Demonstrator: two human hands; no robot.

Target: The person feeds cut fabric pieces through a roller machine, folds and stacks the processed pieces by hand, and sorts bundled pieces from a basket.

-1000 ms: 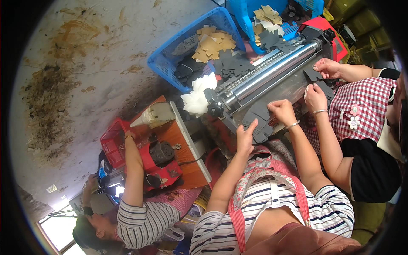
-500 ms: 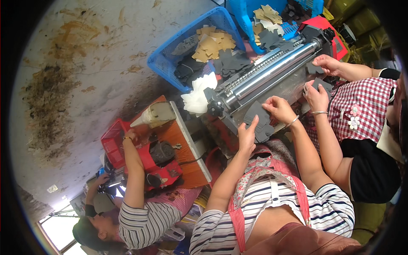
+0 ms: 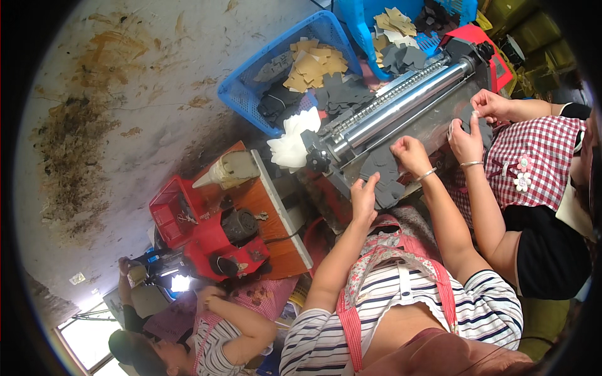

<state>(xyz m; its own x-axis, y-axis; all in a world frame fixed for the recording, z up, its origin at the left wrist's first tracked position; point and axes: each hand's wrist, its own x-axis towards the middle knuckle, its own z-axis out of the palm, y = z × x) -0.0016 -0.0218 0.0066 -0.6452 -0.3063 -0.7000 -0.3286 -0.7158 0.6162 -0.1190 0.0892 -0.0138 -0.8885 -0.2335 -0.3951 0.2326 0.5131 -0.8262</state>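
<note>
Several flat dark grey cut pieces lie fanned together at the near edge of a roller machine. My left hand grips their left side, thumb uppermost, its other fingers partly hidden. My right hand is closed in a pinch by their upper right edge, at the machine's metal feed plate. What lies between its fingertips is too small to make out. Long shiny rollers run across the machine beyond both hands.
Right beside me a co-worker's hands hold dark grey pieces. Blue baskets with tan and grey pieces stand behind the machine, white pieces at its left end. Farther left, another person sits by a red machine on an orange table.
My right hand has shifted slightly up and right, its fingers curling closed. My left hand stays nearly still. The co-worker's hands came together; the person at left drew an arm back from the red tray.
</note>
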